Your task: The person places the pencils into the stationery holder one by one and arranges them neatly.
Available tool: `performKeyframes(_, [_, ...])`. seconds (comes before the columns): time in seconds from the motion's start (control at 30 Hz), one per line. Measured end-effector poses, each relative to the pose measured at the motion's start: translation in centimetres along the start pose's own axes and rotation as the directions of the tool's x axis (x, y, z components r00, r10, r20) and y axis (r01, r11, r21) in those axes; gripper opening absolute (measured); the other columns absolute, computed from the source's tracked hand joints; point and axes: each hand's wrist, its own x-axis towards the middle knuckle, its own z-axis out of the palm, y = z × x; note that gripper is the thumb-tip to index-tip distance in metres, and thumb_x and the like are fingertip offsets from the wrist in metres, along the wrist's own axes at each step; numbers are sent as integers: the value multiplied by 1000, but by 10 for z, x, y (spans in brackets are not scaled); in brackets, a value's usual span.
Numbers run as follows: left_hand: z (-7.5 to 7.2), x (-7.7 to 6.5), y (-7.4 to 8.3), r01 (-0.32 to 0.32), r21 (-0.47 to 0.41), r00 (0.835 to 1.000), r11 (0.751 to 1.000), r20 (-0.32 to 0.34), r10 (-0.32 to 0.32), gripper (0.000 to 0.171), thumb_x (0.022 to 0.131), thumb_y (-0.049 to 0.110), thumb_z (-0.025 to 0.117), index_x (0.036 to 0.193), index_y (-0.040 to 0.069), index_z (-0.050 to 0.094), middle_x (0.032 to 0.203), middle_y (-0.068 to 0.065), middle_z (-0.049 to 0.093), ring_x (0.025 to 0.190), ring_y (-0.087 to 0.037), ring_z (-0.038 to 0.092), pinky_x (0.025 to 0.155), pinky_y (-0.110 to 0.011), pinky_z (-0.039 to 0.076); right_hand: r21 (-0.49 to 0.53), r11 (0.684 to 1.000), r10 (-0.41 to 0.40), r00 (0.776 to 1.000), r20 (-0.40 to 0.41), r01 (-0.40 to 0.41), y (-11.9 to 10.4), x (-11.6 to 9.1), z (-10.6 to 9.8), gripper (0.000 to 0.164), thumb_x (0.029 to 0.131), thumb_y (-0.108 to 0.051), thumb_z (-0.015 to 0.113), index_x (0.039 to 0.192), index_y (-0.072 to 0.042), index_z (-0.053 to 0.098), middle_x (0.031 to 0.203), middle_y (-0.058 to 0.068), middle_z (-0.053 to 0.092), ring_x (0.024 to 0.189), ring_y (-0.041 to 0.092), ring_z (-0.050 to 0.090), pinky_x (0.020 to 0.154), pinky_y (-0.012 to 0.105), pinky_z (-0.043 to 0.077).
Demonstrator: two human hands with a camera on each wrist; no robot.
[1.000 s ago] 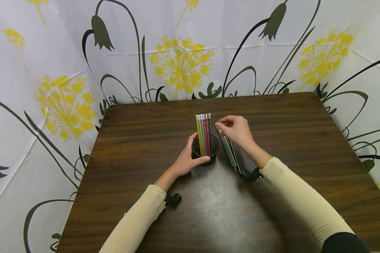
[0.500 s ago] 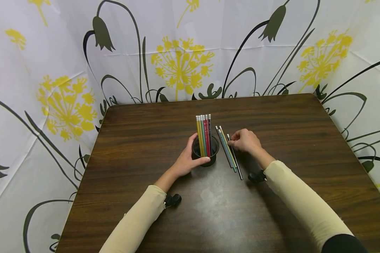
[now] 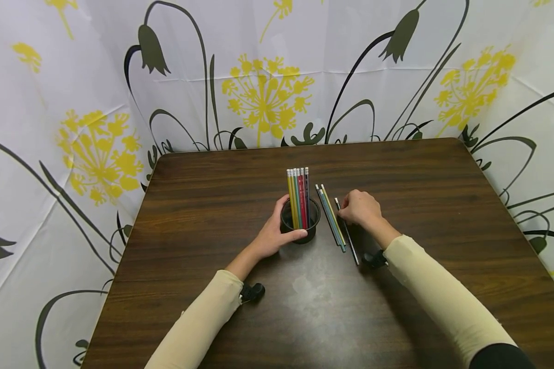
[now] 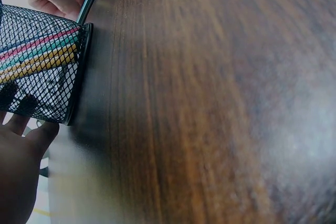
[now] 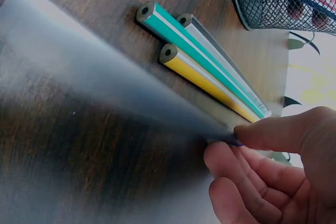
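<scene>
My left hand [image 3: 273, 234] grips the side of a black mesh pencil cup [image 3: 307, 238], its thumb along the near rim. Several pencils [image 3: 298, 199] in yellow, teal, red and dark colours stand in the cup, eraser ends up. To the right, my right hand [image 3: 361, 209] pinches a dark pencil [image 3: 350, 243] near its eraser end. In the right wrist view this pencil [image 5: 110, 61] is blurred and runs from between thumb and fingertip. Beside it lie a green pencil [image 5: 191, 45], a yellow pencil [image 5: 202, 80] and a dark pencil [image 5: 223, 51], unsharpened ends showing.
A dark wood-grain table [image 3: 203, 205] lies under everything. Behind it hangs a white curtain [image 3: 184, 102] with yellow and grey flowers. Small black devices, such as the one on the left wrist [image 3: 252, 292], sit at both wrists.
My right hand has come down and right from the tops of the lying pencils to the dark pencil, which has shifted slightly right, away from the others. The left hand and cup stay put.
</scene>
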Motion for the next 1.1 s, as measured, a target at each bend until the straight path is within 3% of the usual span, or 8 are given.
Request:
performKeyframes(0.07, [-1,-3,10,-3,-6,1000,1000,4,3,91,89,20,72,156,16,10,149,-18,36,132,-31,40,109,-54,28,3,1000,-4,1000,-8,4,0,0,0,12,84,-25,69,79,-14,70,55,-4,62,57,17,60,55,38,46])
performKeyframes(0.4, [0,-2,12,-4,-9,1000,1000,-2,4,91,89,17,72,156,15,9,150,-19,34,133,-32,39,110,-54,27,116,993,26,997,-72,-18,0,-5,-19,13,86,-26,63,88,-17,72,59,-6,65,71,21,63,65,42,45])
performKeyframes(0.6, [0,-2,11,-14,1,1000,1000,3,14,92,89,18,72,156,14,9,150,-19,34,133,-32,39,109,-54,27,259,961,-50,978,-200,102,-11,-16,-43,17,90,-28,67,98,-14,73,75,-3,71,70,20,66,64,37,44])
performKeyframes(0.73, [0,-2,11,-2,2,1000,1000,2,2,92,89,19,72,156,15,9,150,-19,34,133,-31,39,109,-53,27,382,891,-122,939,-320,246,-24,-27,-61,23,92,-23,68,107,-7,72,84,5,73,68,19,69,61,29,49])
performKeyframes(0.83, [0,-2,11,1,-1,1000,1000,-2,-1,91,90,17,72,156,15,9,150,-19,35,132,-30,39,109,-54,27,464,812,-151,894,-421,355,-37,-38,-72,24,92,-18,68,111,-3,71,87,10,73,66,13,68,55,24,51])
performKeyframes(0.93, [0,-3,11,-6,-3,1000,1000,-6,6,91,90,16,71,156,14,10,150,-19,35,132,-30,40,109,-54,27,525,710,-170,838,-519,469,-51,-48,-78,24,93,-15,69,112,-1,70,88,13,72,66,10,67,53,24,53])
performKeyframes(1.0, [0,-3,11,-13,-8,1000,1000,-7,13,90,89,14,71,156,13,10,149,-19,35,131,-31,40,109,-55,27,540,635,-187,788,-586,552,-59,-54,-77,23,92,-14,70,111,0,69,89,14,71,66,10,66,54,25,54])
performKeyframes(1.1, [-1,-2,12,-21,-10,1000,1000,-3,21,90,89,13,71,156,13,10,149,-19,35,131,-30,41,109,-54,28,515,556,-220,714,-665,652,-70,-59,-69,21,91,-11,71,109,0,69,89,13,71,67,13,66,55,28,55])
